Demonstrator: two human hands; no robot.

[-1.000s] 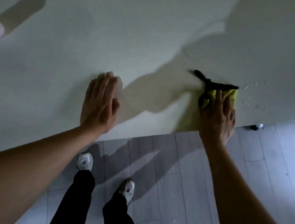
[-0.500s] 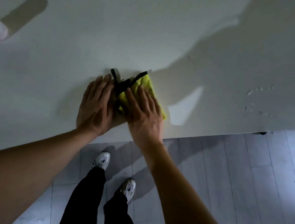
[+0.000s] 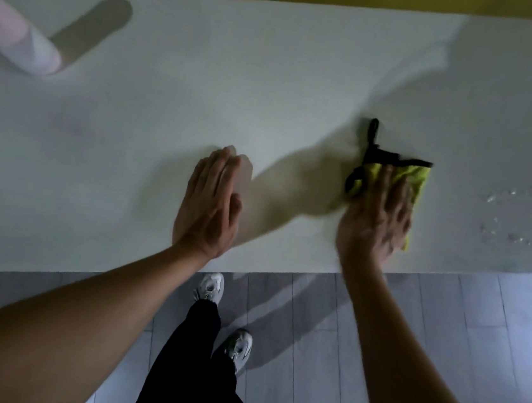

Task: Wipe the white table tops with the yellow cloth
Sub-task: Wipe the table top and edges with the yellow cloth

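Note:
The white table top (image 3: 272, 79) stretches across the upper half of the view. A yellow cloth (image 3: 418, 180) with a black edge and a black loop lies on it at the right, near the front edge. My right hand (image 3: 377, 219) presses flat on the cloth with straight fingers and covers most of it. My left hand (image 3: 210, 200) rests flat on the bare table to the left of the cloth, fingers together and straight.
Water droplets (image 3: 501, 215) sit on the table just right of the cloth. A white and pink cylinder (image 3: 21, 37) stands at the far left. A yellow wall runs behind the table. My legs and shoes (image 3: 212, 286) are on grey floorboards below the front edge.
Half a second ago my right hand held the cloth against my left hand; it has since swept the cloth back to the right. My left hand stayed in place.

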